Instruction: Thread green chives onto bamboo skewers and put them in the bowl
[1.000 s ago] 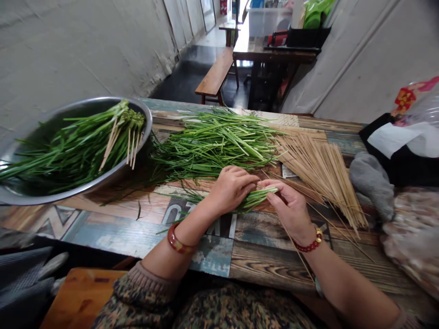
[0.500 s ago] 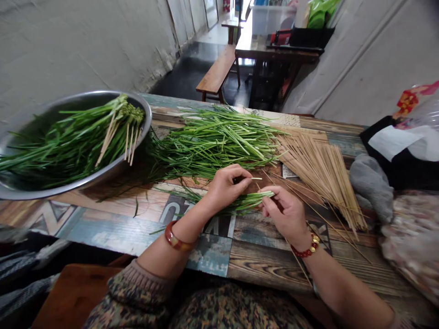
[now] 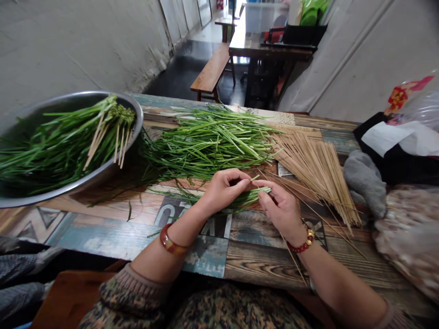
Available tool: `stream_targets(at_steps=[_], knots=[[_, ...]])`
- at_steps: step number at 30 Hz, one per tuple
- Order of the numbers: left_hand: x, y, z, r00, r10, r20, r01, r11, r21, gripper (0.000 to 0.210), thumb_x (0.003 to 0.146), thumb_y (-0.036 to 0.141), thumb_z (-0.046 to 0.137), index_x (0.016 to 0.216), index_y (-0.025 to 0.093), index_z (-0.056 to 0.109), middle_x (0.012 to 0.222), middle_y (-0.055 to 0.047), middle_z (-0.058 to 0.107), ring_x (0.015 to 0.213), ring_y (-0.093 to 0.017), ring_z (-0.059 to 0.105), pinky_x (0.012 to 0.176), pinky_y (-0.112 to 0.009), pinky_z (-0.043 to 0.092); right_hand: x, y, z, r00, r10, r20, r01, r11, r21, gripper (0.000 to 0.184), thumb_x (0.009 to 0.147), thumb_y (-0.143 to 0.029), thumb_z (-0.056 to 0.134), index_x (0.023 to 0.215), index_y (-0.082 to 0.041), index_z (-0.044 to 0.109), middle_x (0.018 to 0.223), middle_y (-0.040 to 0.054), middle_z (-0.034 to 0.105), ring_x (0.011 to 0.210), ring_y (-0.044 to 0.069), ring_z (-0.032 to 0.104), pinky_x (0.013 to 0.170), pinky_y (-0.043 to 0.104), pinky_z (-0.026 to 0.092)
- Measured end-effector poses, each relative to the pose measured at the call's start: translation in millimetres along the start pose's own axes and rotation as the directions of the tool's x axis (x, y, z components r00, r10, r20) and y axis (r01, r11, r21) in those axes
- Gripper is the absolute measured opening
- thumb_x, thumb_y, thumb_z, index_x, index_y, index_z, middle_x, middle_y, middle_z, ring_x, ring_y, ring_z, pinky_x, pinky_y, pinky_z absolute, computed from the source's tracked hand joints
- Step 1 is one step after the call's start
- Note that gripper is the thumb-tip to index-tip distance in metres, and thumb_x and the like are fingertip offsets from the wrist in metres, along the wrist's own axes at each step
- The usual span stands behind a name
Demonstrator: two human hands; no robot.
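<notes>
Pinched between the thumb and finger of my left hand [image 3: 224, 188] is a single garlic chive stalk [image 3: 254, 178], its pale end sticking out. My right hand [image 3: 283, 211] is closed on the white ends of a small bunch of garlic chives [image 3: 252, 197], whose leaves trail left under my left wrist. A thin bamboo skewer [image 3: 294, 260] slants out below my right hand toward the table edge; its upper part is hidden by the hand. Just beyond both hands lies a pile of loose garlic chives [image 3: 219, 141].
A fan of bamboo skewers [image 3: 320, 171] lies right of the pile. At left stands a metal basin [image 3: 138, 121] with skewered chive bunches [image 3: 68, 132]. A grey cloth-like lump [image 3: 364, 180] and a clear bag of pale pieces [image 3: 408, 233] sit at right. Beyond are a bench [image 3: 211, 68] and another table.
The single stalk in my left hand has tilted and come against my right fingertips. My right hand stays on the bunch. The whole view has shifted slightly.
</notes>
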State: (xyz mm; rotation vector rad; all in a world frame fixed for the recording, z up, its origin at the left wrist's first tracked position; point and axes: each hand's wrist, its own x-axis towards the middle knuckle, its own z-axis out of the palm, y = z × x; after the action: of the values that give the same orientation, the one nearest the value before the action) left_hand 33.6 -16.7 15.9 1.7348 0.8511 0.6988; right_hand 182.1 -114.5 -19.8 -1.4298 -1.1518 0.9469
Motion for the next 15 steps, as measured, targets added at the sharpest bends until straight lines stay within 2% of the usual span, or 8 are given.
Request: stream_targets(at_steps=[6,15], knots=[[0.4,-3.6,0.1,0.999,-0.034,-0.001,0.034,0.997,-0.069,0.017,0.079,0.025,0.061,0.077,0.011,0.071,0.072,-0.004,0.069,0.063,-0.011,0.059,0.056,-0.019,0.045,-0.8,-1.2,0.7,1.0,0.002,0.015,-0.001,1.0,-0.023,0.03,0.089,-0.034,0.055,0.112,-0.019,0.066,0.06,-0.0038,0.055,0.047,0.008,0.042,0.045,0.021,0.036],[0.4,-1.2,0.3,0.999,-0.032,-0.013,0.031,0.998,-0.056,0.014,0.078,0.023,0.062,0.073,0.012,0.069,0.07,-0.004,0.068,0.063,-0.012,0.059,0.057,-0.02,0.047,-0.6,-2.3,1.9,0.999,-0.012,0.032,0.012,1.0,-0.009,0.03,0.089,-0.032,0.054,0.114,-0.019,0.066,0.061,-0.0031,0.055,0.05,0.009,0.046,0.047,0.022,0.039]])
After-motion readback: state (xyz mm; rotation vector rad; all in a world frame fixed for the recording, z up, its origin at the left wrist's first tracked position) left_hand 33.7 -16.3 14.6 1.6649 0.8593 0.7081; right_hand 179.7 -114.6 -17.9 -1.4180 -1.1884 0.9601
